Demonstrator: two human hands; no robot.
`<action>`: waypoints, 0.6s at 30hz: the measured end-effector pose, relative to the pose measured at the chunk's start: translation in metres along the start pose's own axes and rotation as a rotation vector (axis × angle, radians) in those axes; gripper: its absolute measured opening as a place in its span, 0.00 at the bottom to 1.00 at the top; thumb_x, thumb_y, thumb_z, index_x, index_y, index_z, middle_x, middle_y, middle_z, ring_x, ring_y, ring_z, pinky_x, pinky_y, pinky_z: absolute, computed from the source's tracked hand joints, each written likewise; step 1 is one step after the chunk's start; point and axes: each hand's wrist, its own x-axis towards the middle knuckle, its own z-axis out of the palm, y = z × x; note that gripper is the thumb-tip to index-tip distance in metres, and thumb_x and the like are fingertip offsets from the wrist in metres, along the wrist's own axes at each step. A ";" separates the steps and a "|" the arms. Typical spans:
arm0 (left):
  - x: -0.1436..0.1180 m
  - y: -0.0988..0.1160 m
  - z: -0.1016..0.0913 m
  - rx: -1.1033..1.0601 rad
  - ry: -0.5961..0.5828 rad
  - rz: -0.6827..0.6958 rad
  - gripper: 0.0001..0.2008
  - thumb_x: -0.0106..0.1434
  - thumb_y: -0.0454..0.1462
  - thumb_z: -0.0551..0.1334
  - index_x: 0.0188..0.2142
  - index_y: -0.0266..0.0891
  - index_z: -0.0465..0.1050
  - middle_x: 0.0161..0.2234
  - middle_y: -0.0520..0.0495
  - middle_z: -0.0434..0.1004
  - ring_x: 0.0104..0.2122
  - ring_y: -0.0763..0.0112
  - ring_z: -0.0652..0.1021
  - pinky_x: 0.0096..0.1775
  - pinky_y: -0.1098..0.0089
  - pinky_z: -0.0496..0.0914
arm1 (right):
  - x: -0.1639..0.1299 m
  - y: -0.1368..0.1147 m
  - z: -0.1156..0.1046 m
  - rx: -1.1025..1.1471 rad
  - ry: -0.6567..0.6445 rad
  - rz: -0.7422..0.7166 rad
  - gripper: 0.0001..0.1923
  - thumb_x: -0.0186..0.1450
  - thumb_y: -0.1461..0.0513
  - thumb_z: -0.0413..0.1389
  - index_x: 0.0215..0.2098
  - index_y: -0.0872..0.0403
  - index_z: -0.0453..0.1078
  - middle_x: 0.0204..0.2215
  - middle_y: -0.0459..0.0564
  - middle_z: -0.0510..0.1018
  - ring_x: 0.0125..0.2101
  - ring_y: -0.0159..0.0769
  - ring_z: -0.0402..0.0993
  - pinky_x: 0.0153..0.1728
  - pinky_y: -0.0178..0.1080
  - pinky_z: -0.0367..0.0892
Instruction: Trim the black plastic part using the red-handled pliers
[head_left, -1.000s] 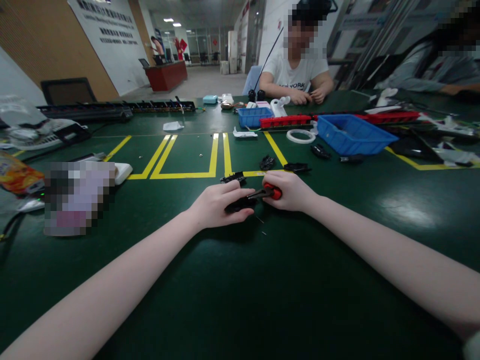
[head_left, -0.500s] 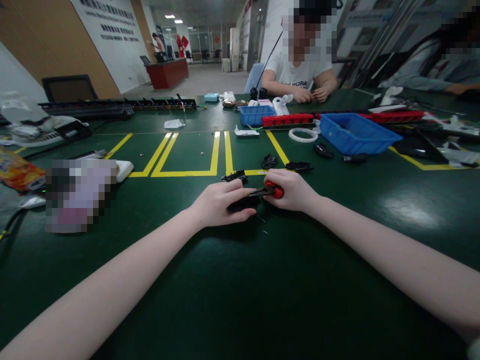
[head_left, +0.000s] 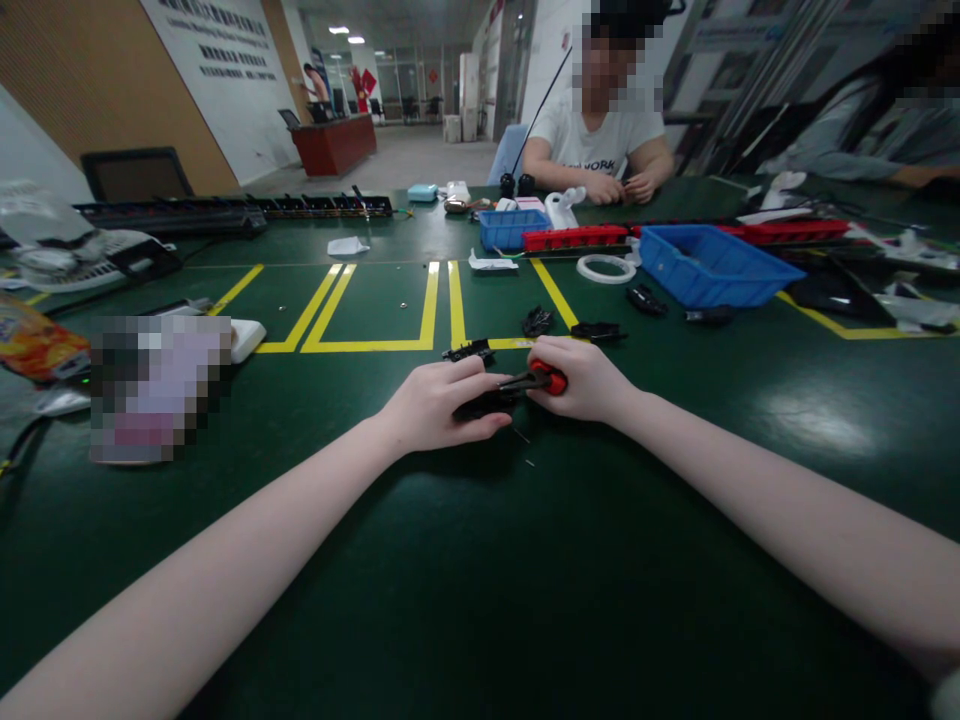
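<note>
My right hand (head_left: pixel 581 380) is closed around the red handles of a pair of pliers (head_left: pixel 537 380), whose dark jaws point left. Those jaws reach over a black plastic part (head_left: pixel 487 404) that my left hand (head_left: pixel 435 405) grips between thumb and fingers. Much of this part is hidden by the fingers, so I cannot tell exactly where the jaws touch it. Just beyond my left fingers lies another black plastic piece (head_left: pixel 470 351). Two thin slivers, one of them a pale bit (head_left: pixel 529 463), lie on the green table (head_left: pixel 480 580) below the pliers.
Farther off are more black pieces (head_left: pixel 538 321), a white ring (head_left: pixel 606 268), a large blue bin (head_left: pixel 712 265) and a smaller blue bin (head_left: pixel 514 230). A phone-like slab (head_left: pixel 161 390) lies left. A person (head_left: pixel 600 150) sits across the table, hands together.
</note>
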 end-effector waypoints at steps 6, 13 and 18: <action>0.000 -0.001 0.001 0.012 -0.002 0.006 0.20 0.66 0.47 0.55 0.50 0.37 0.68 0.34 0.46 0.71 0.29 0.72 0.73 0.29 0.72 0.68 | -0.001 0.001 0.001 0.006 -0.001 -0.005 0.07 0.55 0.60 0.55 0.29 0.52 0.60 0.27 0.48 0.68 0.29 0.36 0.65 0.28 0.36 0.58; -0.001 0.001 -0.002 0.052 -0.013 0.014 0.19 0.65 0.46 0.57 0.50 0.37 0.68 0.37 0.46 0.73 0.31 0.71 0.75 0.31 0.71 0.69 | -0.002 0.009 -0.004 -0.098 0.031 0.110 0.09 0.58 0.57 0.56 0.30 0.52 0.61 0.28 0.49 0.70 0.29 0.37 0.66 0.29 0.38 0.59; -0.003 0.003 -0.005 0.066 -0.038 0.006 0.19 0.64 0.47 0.57 0.49 0.38 0.68 0.37 0.46 0.74 0.32 0.70 0.76 0.33 0.71 0.70 | -0.004 0.013 -0.010 -0.243 -0.115 0.114 0.18 0.60 0.48 0.54 0.33 0.54 0.66 0.31 0.53 0.72 0.31 0.40 0.67 0.31 0.40 0.59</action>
